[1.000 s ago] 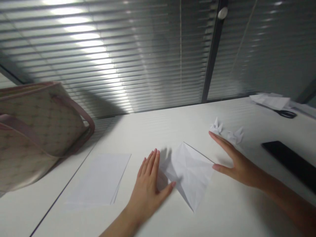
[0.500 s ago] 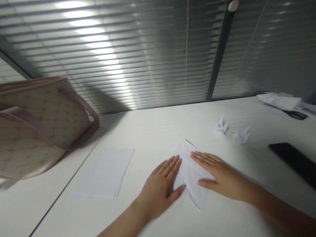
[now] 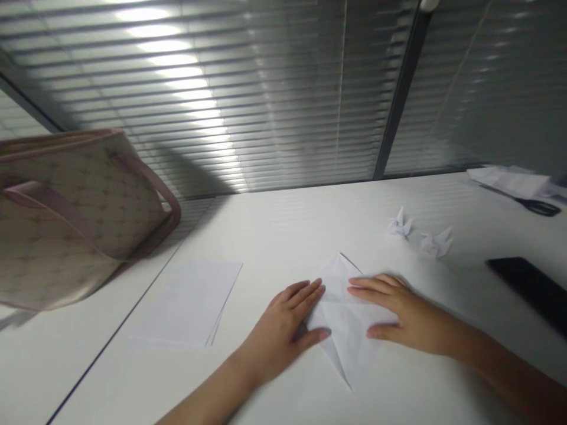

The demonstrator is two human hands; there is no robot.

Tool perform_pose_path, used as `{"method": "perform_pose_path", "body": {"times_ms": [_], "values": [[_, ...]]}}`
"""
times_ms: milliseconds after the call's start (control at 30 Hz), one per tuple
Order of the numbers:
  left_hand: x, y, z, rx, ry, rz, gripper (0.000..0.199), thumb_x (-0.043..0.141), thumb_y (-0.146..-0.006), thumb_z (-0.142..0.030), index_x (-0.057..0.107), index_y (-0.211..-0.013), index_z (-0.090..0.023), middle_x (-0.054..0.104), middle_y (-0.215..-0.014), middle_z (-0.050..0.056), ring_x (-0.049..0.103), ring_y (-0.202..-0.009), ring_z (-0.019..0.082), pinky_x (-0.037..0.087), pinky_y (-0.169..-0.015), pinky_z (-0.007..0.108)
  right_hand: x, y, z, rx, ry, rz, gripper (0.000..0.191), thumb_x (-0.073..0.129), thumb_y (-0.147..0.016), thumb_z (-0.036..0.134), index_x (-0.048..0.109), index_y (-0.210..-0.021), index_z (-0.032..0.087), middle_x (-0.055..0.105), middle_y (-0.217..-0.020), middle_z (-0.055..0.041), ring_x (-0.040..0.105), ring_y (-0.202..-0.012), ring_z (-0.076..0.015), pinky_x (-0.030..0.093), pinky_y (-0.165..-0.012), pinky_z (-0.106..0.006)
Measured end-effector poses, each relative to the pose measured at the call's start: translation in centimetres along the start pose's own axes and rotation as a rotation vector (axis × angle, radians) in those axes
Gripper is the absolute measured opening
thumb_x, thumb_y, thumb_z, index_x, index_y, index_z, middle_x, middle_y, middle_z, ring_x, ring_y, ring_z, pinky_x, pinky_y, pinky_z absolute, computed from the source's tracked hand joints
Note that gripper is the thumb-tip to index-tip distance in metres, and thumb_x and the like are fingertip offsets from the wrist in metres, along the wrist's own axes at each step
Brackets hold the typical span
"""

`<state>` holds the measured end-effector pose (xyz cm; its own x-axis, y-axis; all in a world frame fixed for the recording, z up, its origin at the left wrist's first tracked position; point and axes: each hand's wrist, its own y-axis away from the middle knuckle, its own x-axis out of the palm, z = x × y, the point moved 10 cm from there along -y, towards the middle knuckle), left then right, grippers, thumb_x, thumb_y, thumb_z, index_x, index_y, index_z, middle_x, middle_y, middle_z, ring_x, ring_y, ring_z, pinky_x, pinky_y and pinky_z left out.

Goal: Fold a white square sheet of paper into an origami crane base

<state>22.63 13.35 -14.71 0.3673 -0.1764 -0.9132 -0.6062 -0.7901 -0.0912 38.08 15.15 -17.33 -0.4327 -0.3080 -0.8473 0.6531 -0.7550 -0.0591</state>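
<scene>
A sheet of white folded paper (image 3: 348, 324) lies on the white table in front of me, a diamond shape with crease lines and a pointed near corner. My left hand (image 3: 287, 321) rests along its left edge, fingers stretched out and thumb on the paper. On the right side my right hand (image 3: 394, 313) lies over the paper's edge, its fingers extended and thumb apart. Two small folded paper cranes (image 3: 400, 224) (image 3: 436, 242) stand beyond my right hand.
At left, a few flat paper sheets (image 3: 190, 304) lie beside a table seam. A beige bag (image 3: 80, 218) with pink handles stands behind them. To the right are a black phone-like slab (image 3: 531, 292), black-handled scissors (image 3: 540, 206) and loose papers (image 3: 509, 180). Window blinds (image 3: 287, 118) rise behind the table.
My right hand has shifted slightly right, and the gap between my hands is a little wider. More of the paper shows, and its near corner has swung left and closer to me.
</scene>
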Motion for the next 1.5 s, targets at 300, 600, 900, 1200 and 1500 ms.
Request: {"method": "perform_pose_path", "body": {"times_ms": [300, 600, 900, 1200, 1500], "values": [[0.0, 0.1, 0.0, 0.006, 0.029, 0.077, 0.057, 0.052, -0.093, -0.038, 0.03, -0.146, -0.027, 0.031, -0.152, 0.006, 0.031, -0.139, 0.022, 0.029, -0.113, 0.046, 1.3, 1.2, 1.0, -0.087, 0.171, 0.111, 0.064, 0.045, -0.094, 0.042, 0.013, -0.149, 0.034, 0.018, -0.157, 0.0003, 0.021, -0.142, -0.0216, 0.021, -0.115, -0.048], [-0.1, 0.1, 0.0, 0.038, 0.035, 0.102, 0.051, 0.045, -0.097, -0.03, 0.03, -0.146, -0.027, 0.035, -0.15, 0.004, 0.031, -0.139, 0.018, 0.025, -0.115, 0.044, 1.6, 1.6, 1.8, -0.059, 0.239, 0.014, 0.063, 0.042, -0.095, 0.042, 0.013, -0.15, 0.031, 0.023, -0.155, 0.0011, 0.023, -0.142, -0.0202, 0.023, -0.116, -0.045], [-0.8, 0.5, -0.4, -0.013, 0.012, -0.039, 0.044, 0.058, -0.089, -0.031, 0.053, -0.131, -0.02, 0.06, -0.123, 0.01, 0.052, -0.114, 0.026, 0.045, -0.098, 0.046, 0.6, 0.6, 1.4, -0.075, 0.138, 0.042, 0.058, 0.046, -0.094, 0.039, 0.023, -0.147, 0.034, 0.03, -0.153, 0.0027, 0.028, -0.14, -0.017, 0.022, -0.117, -0.042], [-0.8, 0.1, 0.5, -0.044, 0.154, -0.246, 0.021, 0.065, -0.085, -0.03, 0.073, -0.1, -0.017, 0.067, -0.092, 0.01, 0.061, -0.088, 0.023, 0.053, -0.079, 0.037, 0.8, 0.5, 1.6, -0.112, 0.165, -0.003, 0.055, 0.048, -0.094, 0.039, 0.029, -0.145, 0.036, 0.034, -0.151, 0.0027, 0.031, -0.138, -0.0188, 0.027, -0.114, -0.046], [0.5, -0.2, -0.6, 0.008, 0.054, -0.085, 0.059, 0.059, -0.086, -0.048, 0.047, -0.137, -0.02, 0.047, -0.142, 0.011, 0.041, -0.133, 0.028, 0.035, -0.109, 0.049, 1.2, 0.8, 2.4, -0.152, 0.21, 0.047, 0.056, 0.044, -0.096, 0.039, 0.021, -0.147, 0.036, 0.03, -0.153, 0.0026, 0.029, -0.139, -0.0171, 0.027, -0.114, -0.046]]}}
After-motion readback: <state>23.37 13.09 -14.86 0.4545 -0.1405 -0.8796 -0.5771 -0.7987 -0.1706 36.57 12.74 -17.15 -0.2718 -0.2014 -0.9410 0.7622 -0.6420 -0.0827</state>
